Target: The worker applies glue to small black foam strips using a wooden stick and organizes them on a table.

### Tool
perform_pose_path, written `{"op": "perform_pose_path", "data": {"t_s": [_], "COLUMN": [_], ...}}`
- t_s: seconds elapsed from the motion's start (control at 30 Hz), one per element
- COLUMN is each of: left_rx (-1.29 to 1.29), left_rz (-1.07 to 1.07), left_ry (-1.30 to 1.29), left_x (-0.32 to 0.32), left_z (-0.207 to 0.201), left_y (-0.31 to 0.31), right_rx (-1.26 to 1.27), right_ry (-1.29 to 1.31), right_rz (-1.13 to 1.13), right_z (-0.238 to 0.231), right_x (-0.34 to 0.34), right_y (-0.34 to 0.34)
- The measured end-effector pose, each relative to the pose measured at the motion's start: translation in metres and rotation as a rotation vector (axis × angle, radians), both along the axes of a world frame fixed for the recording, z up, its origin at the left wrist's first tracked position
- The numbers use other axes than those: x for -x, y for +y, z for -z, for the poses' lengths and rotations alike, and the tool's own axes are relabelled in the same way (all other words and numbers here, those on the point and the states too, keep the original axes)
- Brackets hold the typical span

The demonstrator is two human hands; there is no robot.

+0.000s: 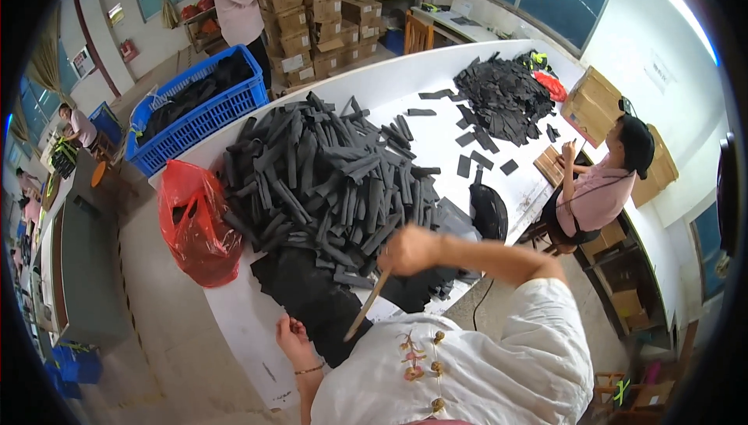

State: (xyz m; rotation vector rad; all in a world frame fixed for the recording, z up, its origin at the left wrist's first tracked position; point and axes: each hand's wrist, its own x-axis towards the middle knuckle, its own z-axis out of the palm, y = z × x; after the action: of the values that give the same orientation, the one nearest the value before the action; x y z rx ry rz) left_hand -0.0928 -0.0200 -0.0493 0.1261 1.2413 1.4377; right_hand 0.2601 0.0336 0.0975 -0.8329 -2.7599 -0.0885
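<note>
A long white bench [436, 74] is seen in a workroom with blue-tinted windows and stacked cardboard boxes [312, 28] at the far wall. A large heap of dark rolled strips [327, 176] is piled on the near half of the bench, and flat black pieces [502, 94] are spread farther along. Dark material is held in a blue crate [199, 109] beside the bench, and a red plastic bag [195, 222] hangs at its edge. A thin wooden stick [366, 304] is clasped in the closed grip of the right hand [409, 250]. A black sheet [312, 300] at the near edge is touched by the left hand [292, 339]; its grip cannot be told.
</note>
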Motion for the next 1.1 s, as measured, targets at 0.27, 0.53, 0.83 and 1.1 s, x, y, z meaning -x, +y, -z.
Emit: {"op": "perform_pose_path", "data": {"t_s": [0.27,0.53,0.83,1.1], "left_rx": [-0.049,-0.021,-0.522,-0.732], "left_rz": [-0.093,-0.239,0.611,0.655], "left_ry": [0.298,0.623,1.652,1.618], "left_x": [0.031,0.016,0.004,-0.054], "left_z": [0.044,0.022,0.035,0.047], "left_y": [-0.064,-0.082,-0.145,-0.082], "right_rx": [0.691,1.206,1.125,1.177], "right_ry": [0.293,0.694,0.646,0.737], "right_rz": [0.427,0.773,0.639,0.701], "right_z": [0.171,0.21,0.215,0.209], "right_x": [0.03,0.034,0.043,0.048], "right_y": [-0.08,-0.111,-0.136,-0.122]}}
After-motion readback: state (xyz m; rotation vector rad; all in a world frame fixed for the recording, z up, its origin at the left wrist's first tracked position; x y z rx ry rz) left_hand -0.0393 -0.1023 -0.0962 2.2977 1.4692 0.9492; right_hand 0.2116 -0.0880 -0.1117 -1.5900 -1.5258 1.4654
